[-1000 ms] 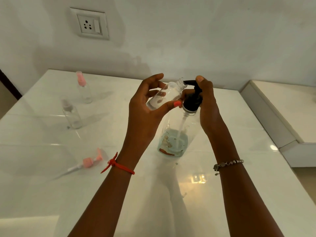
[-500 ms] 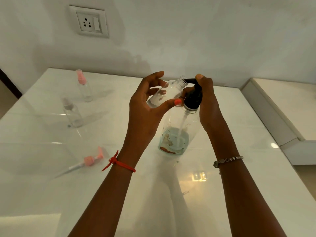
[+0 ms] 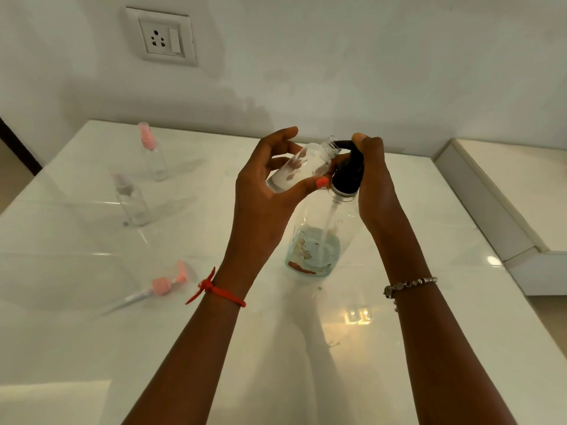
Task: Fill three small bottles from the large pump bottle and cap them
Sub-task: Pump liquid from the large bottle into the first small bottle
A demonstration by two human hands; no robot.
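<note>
Left hand [image 3: 270,191]: fingers curled round a tilted, uncapped small bottle [image 3: 302,167] — mouth at the nozzle.
Right hand [image 3: 374,179]: wrapped over the black pump head [image 3: 348,173].
Large pump bottle [image 3: 319,237]: upright on the table [image 3: 92,332] — liquid low.

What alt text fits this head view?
A left hand tilts an open small bottle to the spout of a large pump bottle; the right hand grips its black pump. Two capped small bottles and a loose pink cap sit on the white table.
</note>
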